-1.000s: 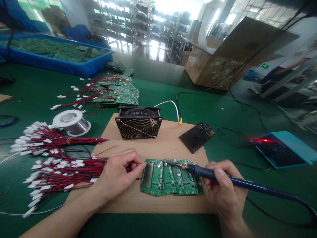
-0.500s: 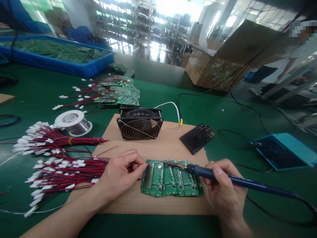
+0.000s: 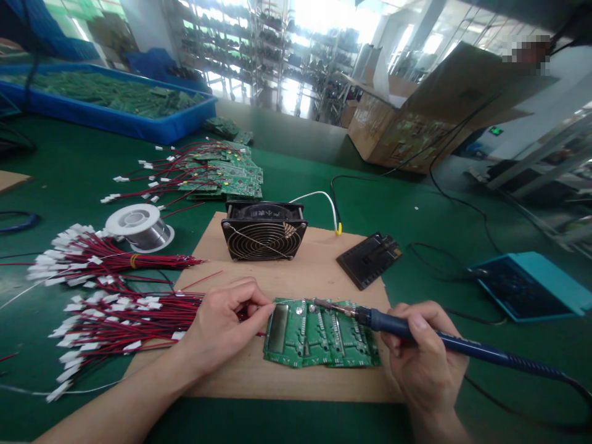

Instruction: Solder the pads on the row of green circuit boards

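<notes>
A green circuit board [image 3: 319,336] lies on a brown board [image 3: 296,271] in front of me. My left hand [image 3: 219,330] is closed in a pinch at the circuit board's left edge, holding a thin solder wire against it. My right hand [image 3: 423,364] grips a blue soldering iron [image 3: 416,333] like a pen; its metal tip rests on the top edge of the circuit board. Red wires with white connectors [image 3: 106,314] lie in a heap beside my left wrist.
A small black fan [image 3: 263,231] stands behind the circuit board, with a black holder [image 3: 370,259] to its right. A solder spool [image 3: 139,227], wired boards [image 3: 217,172], a blue tray of boards [image 3: 106,105], a teal soldering station [image 3: 531,287] and a cardboard box [image 3: 416,117] surround them.
The red light on the teal station has gone out. Both hands have stayed at the circuit board with barely any shift; the view drifted slightly.
</notes>
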